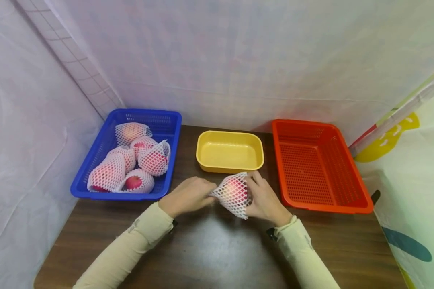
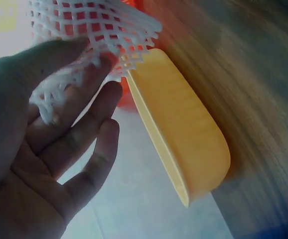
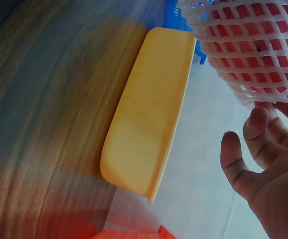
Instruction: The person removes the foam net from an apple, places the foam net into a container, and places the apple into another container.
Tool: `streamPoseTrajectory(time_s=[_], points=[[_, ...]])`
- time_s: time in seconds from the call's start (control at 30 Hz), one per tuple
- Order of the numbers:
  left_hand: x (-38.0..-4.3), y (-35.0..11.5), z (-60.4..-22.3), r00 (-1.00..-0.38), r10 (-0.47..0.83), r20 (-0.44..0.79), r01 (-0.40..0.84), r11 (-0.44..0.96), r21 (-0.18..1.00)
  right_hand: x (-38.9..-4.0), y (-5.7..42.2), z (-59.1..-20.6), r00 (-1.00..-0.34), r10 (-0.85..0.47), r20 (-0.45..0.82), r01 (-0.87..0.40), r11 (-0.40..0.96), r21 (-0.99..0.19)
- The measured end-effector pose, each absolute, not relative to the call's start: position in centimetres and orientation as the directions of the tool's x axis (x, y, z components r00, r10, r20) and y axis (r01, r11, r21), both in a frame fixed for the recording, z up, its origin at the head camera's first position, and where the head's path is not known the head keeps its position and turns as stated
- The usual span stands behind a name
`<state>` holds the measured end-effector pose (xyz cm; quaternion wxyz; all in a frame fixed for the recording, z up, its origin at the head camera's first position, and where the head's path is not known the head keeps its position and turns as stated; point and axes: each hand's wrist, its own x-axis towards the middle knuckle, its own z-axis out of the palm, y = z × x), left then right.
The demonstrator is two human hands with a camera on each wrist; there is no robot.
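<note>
In the head view, a red apple (image 1: pixel 235 192) in a white foam net is held up over the table, just in front of the yellow tub. My left hand (image 1: pixel 191 195) pinches the gathered left end of the foam net (image 2: pixel 79 30) between thumb and forefinger, its other fingers loosely bent in the left wrist view. From the right, my right hand (image 1: pixel 265 200) grips the apple, thumb at its near side and fingers at its far side. The net's right end hangs loose around the fruit by that hand.
A blue basket (image 1: pixel 173 148) at the left holds several net-wrapped apples (image 1: pixel 154 159). Behind the hands stands a yellow tub (image 1: pixel 229 154) with nothing in it. A red basket (image 1: pixel 311 172) sits at the right. White cloth (image 1: pixel 238 60) hangs behind the brown table (image 1: pixel 217 257).
</note>
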<state>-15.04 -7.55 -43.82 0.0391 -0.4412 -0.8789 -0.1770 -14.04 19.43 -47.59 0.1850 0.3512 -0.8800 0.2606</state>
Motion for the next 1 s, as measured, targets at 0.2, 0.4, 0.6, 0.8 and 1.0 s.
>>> streamPoseTrajectory(time_s=[0.2, 0.4, 0.6, 0.8, 1.0], points=[[-15.1, -7.9, -43.5, -0.588, 0.769, 0.249, 0.806, 0.534, 0.255, -13.8, 20.1, -47.5, -0.705, -0.500, 0.503, -0.700, 0.604, -0.381], [-15.3, -8.3, -43.7, -0.621, 0.759, 0.195, 0.779, 0.573, 0.254, -13.2, 21.0, -47.2, -0.735, -0.468, 0.490, -0.673, 0.593, -0.442], [-15.5, -8.4, -44.0, -0.640, 0.750, 0.170, 0.764, 0.596, 0.249, -12.8, 21.6, -47.0, -0.767, -0.431, 0.476, -0.639, 0.586, -0.499], [-15.7, -8.8, -44.3, -0.663, 0.732, 0.156, 0.745, 0.626, 0.230, -12.5, 22.0, -46.8, -0.743, -0.441, 0.503, -0.666, 0.563, -0.490], [-16.1, -9.7, -44.1, -0.706, 0.689, 0.164, 0.707, 0.674, 0.214, -12.2, 22.7, -46.7, -0.766, -0.444, 0.466, -0.643, 0.559, -0.524]])
